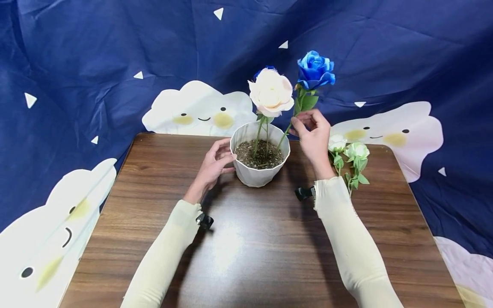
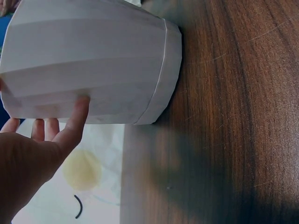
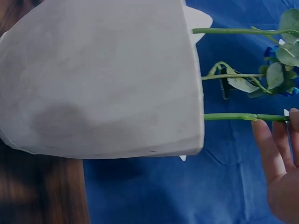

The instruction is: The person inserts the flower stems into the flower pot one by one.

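Note:
A white faceted flowerpot (image 1: 257, 176) with dark soil (image 1: 259, 156) stands near the table's back edge. My left hand (image 1: 212, 166) holds its left side, the thumb (image 2: 77, 120) on the near wall and the other fingers farther round. My right hand (image 1: 315, 134) pinches the green stem (image 3: 271, 117) of a blue rose (image 1: 316, 72) between thumb and fingers. That stem slants down into the pot at its right side. A pale pink rose (image 1: 271, 93) stands upright in the soil, with another blue rose (image 1: 265, 70) mostly hidden behind it.
Two pale white-green roses (image 1: 356, 150) with leafy stems lie on the brown wooden table (image 1: 262, 248), right of my right forearm. A dark blue cloth (image 1: 115, 38) with clouds and triangles hangs behind. Each wrist carries a small black camera (image 1: 304, 193).

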The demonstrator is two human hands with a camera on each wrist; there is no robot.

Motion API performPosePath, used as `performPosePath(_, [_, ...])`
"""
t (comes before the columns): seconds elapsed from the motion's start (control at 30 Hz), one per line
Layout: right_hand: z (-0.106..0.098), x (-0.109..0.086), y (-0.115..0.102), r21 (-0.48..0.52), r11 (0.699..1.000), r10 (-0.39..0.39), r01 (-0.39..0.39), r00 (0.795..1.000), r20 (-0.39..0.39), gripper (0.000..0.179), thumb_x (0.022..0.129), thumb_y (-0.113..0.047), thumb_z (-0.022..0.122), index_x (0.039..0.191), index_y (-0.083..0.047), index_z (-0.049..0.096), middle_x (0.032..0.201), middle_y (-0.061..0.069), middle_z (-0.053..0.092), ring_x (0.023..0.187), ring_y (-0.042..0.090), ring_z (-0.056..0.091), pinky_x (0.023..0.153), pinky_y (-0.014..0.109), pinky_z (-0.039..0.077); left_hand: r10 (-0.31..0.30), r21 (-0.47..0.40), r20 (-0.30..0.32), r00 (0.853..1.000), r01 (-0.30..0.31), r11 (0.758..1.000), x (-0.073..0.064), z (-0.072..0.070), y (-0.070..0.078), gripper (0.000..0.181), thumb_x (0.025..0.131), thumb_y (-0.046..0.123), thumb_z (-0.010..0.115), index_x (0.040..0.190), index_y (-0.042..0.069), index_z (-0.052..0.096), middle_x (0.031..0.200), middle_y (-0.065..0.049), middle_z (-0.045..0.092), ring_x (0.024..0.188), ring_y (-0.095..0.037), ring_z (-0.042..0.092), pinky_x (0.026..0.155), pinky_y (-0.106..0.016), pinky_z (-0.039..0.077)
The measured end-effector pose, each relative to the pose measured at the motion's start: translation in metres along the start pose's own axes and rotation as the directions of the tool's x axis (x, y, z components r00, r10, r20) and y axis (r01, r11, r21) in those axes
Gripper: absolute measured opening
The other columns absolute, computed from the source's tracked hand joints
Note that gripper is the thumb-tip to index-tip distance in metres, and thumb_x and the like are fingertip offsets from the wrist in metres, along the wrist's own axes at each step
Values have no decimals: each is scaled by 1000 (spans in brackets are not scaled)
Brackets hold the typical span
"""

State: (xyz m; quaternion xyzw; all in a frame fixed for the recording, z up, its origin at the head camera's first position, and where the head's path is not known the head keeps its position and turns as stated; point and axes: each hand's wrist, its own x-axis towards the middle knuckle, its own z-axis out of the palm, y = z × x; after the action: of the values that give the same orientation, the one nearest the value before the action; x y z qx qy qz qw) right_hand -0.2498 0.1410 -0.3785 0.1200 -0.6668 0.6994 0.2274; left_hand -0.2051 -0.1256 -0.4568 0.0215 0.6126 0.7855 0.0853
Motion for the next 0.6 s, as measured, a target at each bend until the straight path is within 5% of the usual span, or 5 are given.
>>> performPosePath(0.23, [4,-1,8,-69,998,7,-3,998,55,16,90,13,66,98,22,55,84,6,63,73,11,63,63,27,64,3,-2,0,1000,-3,1000,0,0,-1,59,92,0,63,148,9,45,140,-29,45,116,-34,56,93,-61,56])
performPosePath(0.6, [13,-11,-13,-137,991,14,0,995,103,12,90,14,63,96,21,56,84,12,60,74,11,61,66,31,65,-2,-9,-2,1000,2,1000,-1,1,0,59,93,0,63,148,9,45,140,-29,45,116,-36,56,93,-61,56])
